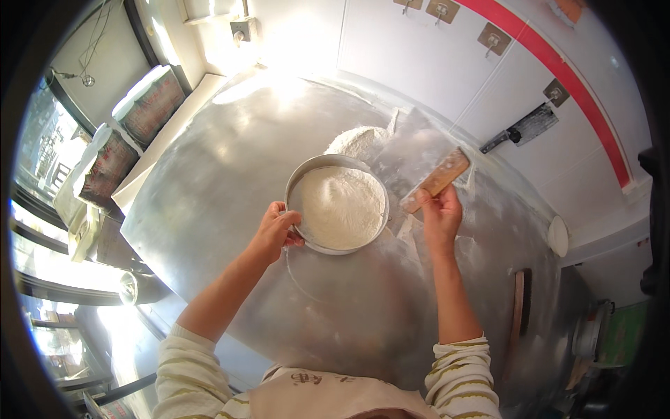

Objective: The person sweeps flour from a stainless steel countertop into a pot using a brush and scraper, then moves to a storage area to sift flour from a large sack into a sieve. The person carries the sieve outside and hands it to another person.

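Note:
My left hand [278,230] grips the left rim of a round metal sieve [341,251], thumb over the edge. White flour [343,204] heaps inside it, leaving a strip of the bottom bare at the left. My right hand [442,217] holds a dough scraper by its wooden handle [439,175], to the right of the sieve. The scraper's wide, flour-dusted blade [411,139] points away from me. Just beyond the sieve lies a pile of loose flour [358,140], partly hidden by the sieve and next to the blade.
A metal worktop [220,178] spreads under my hands. A cleaver [534,125] hangs on the wall at right, near several hooks [494,39]. A white bowl [558,235] and a brush [521,304] are at the right. Printed sacks [149,107] stand left.

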`<state>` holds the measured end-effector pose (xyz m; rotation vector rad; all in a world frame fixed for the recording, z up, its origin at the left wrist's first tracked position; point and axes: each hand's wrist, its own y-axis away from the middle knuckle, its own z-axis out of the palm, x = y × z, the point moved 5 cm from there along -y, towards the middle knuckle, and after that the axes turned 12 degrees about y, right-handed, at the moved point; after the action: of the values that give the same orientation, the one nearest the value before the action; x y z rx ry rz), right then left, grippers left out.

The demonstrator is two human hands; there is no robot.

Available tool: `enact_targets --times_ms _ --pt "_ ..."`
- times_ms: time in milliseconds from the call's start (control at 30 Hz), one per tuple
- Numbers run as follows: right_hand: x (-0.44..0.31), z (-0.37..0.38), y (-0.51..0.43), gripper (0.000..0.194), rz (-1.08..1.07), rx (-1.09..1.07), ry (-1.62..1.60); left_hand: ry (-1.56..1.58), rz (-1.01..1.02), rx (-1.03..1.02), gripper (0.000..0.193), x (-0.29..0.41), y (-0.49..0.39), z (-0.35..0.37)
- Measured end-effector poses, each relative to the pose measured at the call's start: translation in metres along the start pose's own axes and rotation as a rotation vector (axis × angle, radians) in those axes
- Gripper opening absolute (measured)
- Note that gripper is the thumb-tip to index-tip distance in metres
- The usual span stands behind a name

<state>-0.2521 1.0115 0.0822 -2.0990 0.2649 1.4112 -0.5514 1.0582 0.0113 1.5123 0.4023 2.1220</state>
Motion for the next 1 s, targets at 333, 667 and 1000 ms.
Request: enact_targets --times_ms 333,667,1000 --pt "0.064 -0.184 0.098 0.020 0.616 0.076 0.206 -0.070 0.047 0.034 0.032 -0.007 0.048 -0.055" --pt "0.101 -0.219 0.222 0.029 0.703 0.234 0.303 -0.125 0.094 -0.230 0.025 -0.028 0.081 -0.005" --pt "0.014 -0.273 0.275 0.011 0.613 0.361 0.263 -0.213 0.046 -0.440 0.039 -0.091 0.140 0.099"
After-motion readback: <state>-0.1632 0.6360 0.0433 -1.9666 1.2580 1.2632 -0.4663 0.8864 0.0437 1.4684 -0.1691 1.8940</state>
